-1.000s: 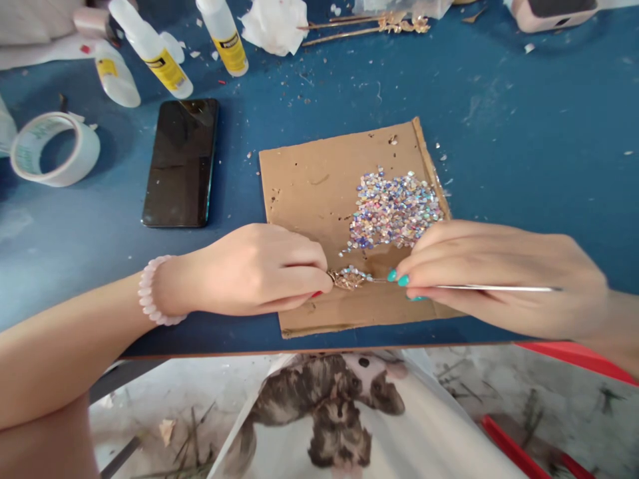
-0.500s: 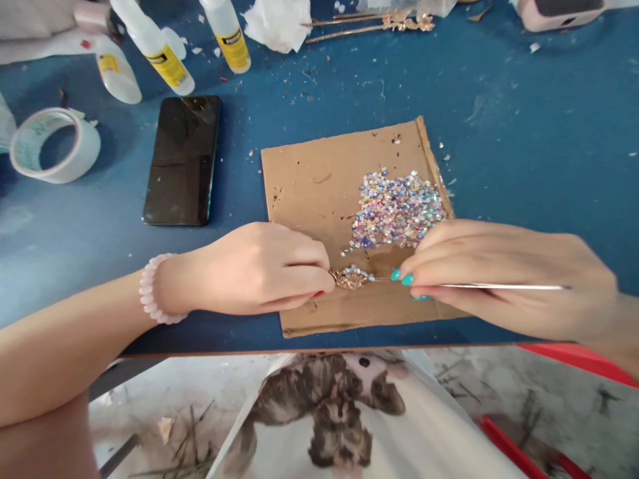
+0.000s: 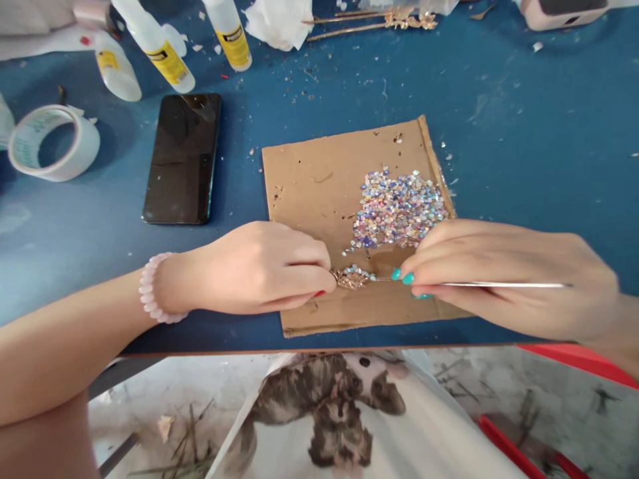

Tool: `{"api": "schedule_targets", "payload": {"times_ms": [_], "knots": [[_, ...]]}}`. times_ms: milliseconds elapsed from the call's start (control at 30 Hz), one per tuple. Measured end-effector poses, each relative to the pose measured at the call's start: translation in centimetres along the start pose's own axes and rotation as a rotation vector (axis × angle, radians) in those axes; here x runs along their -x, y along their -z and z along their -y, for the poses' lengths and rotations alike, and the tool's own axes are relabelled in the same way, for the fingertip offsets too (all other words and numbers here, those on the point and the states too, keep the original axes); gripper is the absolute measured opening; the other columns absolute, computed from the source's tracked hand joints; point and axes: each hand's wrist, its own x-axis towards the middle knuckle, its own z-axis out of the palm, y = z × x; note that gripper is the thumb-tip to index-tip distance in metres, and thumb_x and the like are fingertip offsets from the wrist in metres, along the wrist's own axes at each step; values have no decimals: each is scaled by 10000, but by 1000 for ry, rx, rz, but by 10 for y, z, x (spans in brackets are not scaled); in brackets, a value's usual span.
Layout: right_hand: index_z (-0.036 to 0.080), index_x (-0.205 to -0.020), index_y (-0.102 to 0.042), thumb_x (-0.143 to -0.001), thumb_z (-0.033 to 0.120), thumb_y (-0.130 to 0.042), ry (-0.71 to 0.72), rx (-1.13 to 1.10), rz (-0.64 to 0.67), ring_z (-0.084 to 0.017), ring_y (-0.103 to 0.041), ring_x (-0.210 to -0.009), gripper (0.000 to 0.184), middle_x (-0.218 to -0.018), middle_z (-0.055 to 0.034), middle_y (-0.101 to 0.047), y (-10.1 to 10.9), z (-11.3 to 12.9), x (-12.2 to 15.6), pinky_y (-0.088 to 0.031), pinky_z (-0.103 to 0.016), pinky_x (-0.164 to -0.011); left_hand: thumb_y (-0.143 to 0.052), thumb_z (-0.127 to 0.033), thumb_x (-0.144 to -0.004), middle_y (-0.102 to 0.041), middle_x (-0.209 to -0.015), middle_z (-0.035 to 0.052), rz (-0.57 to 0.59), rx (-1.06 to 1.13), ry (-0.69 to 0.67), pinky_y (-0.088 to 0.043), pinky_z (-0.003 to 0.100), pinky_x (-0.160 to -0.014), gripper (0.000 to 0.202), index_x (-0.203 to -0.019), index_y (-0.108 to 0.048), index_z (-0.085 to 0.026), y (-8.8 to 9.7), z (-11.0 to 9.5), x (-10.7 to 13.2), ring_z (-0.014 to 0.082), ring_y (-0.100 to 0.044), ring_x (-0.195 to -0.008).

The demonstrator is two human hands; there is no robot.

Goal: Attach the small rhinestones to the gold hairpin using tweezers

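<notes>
My left hand (image 3: 259, 269), with a pink bead bracelet at its wrist, is closed around one end of a gold openwork ornament (image 3: 349, 279). Small pale blue stones line the ornament's upper edge. In the pinched fingers of my right hand (image 3: 494, 273) lies a slim silver metal tool (image 3: 504, 285); its thin tip points left and meets the ornament's right end. Whether the tip grips a stone is too small to tell. Both hands rest over a cardboard sheet (image 3: 304, 193). A spread of small shiny coloured rhinestones (image 3: 397, 206) lies on it, just above the ornament.
A black phone (image 3: 182, 159) and a tape roll (image 3: 54, 143) lie to the left. White bottles with yellow labels (image 3: 170, 63) lie at the back left. Gold hairpins (image 3: 374, 25) and crumpled white tissue (image 3: 279, 23) are at the back; a pink-cased device (image 3: 562, 16) is at the far right.
</notes>
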Motion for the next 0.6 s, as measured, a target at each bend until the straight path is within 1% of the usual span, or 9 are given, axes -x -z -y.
{"api": "schedule_targets", "payload": {"times_ms": [100, 267, 400, 600], "knots": [[214, -971, -670, -923, 2, -618, -18, 1, -4, -112, -712, -843, 223, -851, -9, -772, 0, 1, -1, -611, -243, -792, -450, -141, -1043, -718, -917, 48, 2, -3, 3, -446, 282, -625, 186, -1012, -631, -172, 0, 0, 0, 140, -632, -731], [210, -969, -665, -924, 26, -633, -19, -5, -16, -118, -716, -836, 192, -843, -8, -766, -1, 2, 1, -614, -249, -799, -451, -141, -1044, -717, -914, 48, -2, -7, 0, -442, 281, -620, 187, -1013, -633, -170, 0, 0, 0, 139, -629, -727], [220, -972, -661, -923, 11, -625, -22, 28, -30, -112, -715, -850, 218, -839, -2, -765, 0, 2, 1, -613, -243, -819, -461, -129, -1036, -714, -913, 49, -6, -4, -1, -442, 284, -620, 177, -1012, -633, -164, -1, 0, 0, 144, -632, -726], [219, -971, -669, -923, 18, -627, -17, 23, -9, -113, -720, -832, 211, -840, -3, -771, 0, 2, 0, -619, -242, -790, -449, -148, -1045, -726, -913, 52, 1, -8, 8, -445, 277, -623, 192, -1012, -635, -180, -1, 0, 0, 140, -642, -733]]}}
